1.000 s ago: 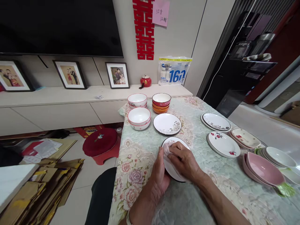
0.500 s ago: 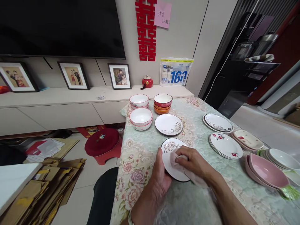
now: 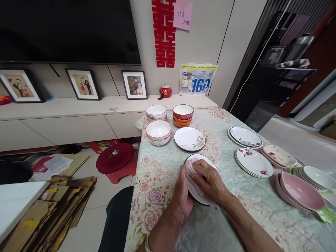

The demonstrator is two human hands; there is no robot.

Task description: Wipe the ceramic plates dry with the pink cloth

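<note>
Tilted above the tablecloth is a white dark-rimmed plate (image 3: 193,191), which my left hand (image 3: 182,194) grips along its left edge, thumb at the rim. My right hand (image 3: 208,180) is closed on a pale cloth (image 3: 193,173) and presses it against the plate's upper left face, close to my left thumb. The cloth and my fingers hide most of the plate's floral pattern. Just beyond lies a larger floral plate (image 3: 187,138). Behind it are stacked white bowls (image 3: 159,130) with red rims and a stack of red and orange bowls (image 3: 183,115).
To the right stand plate stacks (image 3: 253,162), oval dishes (image 3: 279,155), pink leaf-shaped bowls (image 3: 300,192) and white bowls (image 3: 320,177). A red stool (image 3: 115,159) and flattened cardboard (image 3: 49,213) are on the floor at left. A cabinet (image 3: 110,108) bears photo frames, a red jar and a bag.
My right hand has moved the cloth left and up across the plate, to the rim by my left thumb. My left hand keeps its grip on the plate.
</note>
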